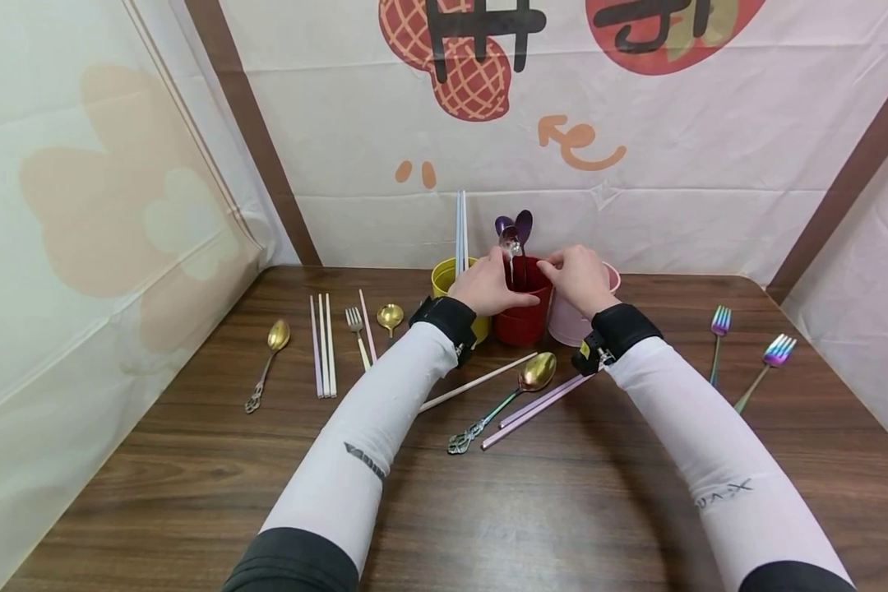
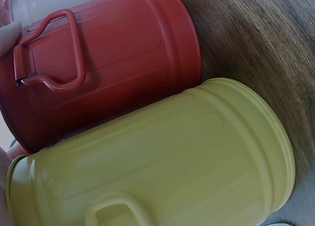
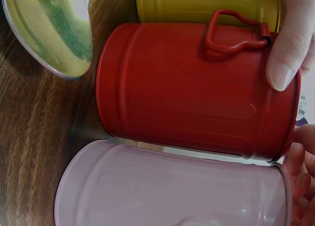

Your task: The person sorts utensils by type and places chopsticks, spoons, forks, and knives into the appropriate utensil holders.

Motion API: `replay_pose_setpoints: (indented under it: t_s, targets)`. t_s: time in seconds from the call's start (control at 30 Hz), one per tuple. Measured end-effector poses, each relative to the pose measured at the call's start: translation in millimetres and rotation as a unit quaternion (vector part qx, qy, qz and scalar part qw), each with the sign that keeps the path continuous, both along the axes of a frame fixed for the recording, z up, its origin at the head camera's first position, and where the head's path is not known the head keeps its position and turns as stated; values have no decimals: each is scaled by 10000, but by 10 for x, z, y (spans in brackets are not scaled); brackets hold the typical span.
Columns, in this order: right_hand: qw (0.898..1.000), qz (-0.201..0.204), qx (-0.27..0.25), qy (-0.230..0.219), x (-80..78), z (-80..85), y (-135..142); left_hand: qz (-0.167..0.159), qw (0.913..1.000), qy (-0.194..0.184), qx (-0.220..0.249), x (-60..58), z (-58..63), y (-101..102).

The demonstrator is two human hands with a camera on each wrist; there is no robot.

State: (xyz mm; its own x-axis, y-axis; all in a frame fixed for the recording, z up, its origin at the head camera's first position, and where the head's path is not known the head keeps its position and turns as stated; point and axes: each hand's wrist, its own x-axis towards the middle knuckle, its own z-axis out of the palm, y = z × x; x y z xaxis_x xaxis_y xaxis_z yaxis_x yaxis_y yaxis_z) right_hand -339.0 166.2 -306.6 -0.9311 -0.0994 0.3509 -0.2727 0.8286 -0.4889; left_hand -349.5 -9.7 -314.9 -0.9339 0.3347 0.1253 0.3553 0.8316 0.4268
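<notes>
A red bucket (image 1: 518,326) with a wire handle stands between a yellow bucket (image 2: 162,162) and a pink bucket (image 3: 162,191). My left hand (image 1: 486,286) grips its left rim, thumb on the outer wall just below the edge, other fingers hidden behind. At the opposite side, my right hand (image 1: 583,279) holds the rim beside the pink bucket; curled fingers (image 3: 299,172) show there in the right wrist view. Purple spoons (image 1: 524,226) and a shiny silver piece (image 1: 511,240) stick up from the red bucket. Pale chopsticks (image 1: 462,226) rise from the yellow one.
A large gold spoon (image 1: 537,372) and pinkish chopsticks (image 1: 533,411) lie in front of the buckets. To the left are another gold spoon (image 1: 278,335), several chopsticks (image 1: 326,345), a fork (image 1: 354,321) and a small ladle (image 1: 390,316). Two rainbow-coloured forks (image 1: 779,351) lie at the right.
</notes>
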Motion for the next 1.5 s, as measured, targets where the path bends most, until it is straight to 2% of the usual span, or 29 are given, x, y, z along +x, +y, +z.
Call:
replay_pose_setpoints:
  t_s: [0.43,0.6,0.73,0.8,0.87,0.93,1.07,1.1,1.17,1.27,1.4,1.5]
  targets:
    - [10000,18,-42,34,77,141,86,30,9999,-19,122,-53,-29,-5]
    - [9998,169,-120,19,137,223,213,-88,9997,-148,197,-89,-31,-11]
    - [9994,218,-129,237,237,288,365,-234,9992,-248,215,-90,-7,-11]
    - [9987,231,-43,457,311,314,463,-276,9995,-174,-10,-68,18,-10]
    - [9975,210,74,668,399,334,576,-347,9987,128,-359,-38,45,-5]
    - [9963,168,191,826,498,357,717,-461,9926,771,-813,-3,85,11]
    - [9961,-85,350,803,681,416,1062,-572,9643,2141,-1450,85,209,80]
    - [9962,-156,408,750,718,428,1155,-592,9579,2356,-1532,108,241,106]
    - [9962,-340,542,586,776,438,1330,-630,9535,2510,-1545,143,281,169]
    - [9954,-554,767,158,826,386,1571,-717,9603,2351,-1322,160,264,286]
    - [9890,-730,1159,-554,837,186,1855,-785,9791,1686,-824,148,158,456]
    - [9824,-827,1309,-1045,824,-2,2021,-730,9878,1252,-576,136,88,555]
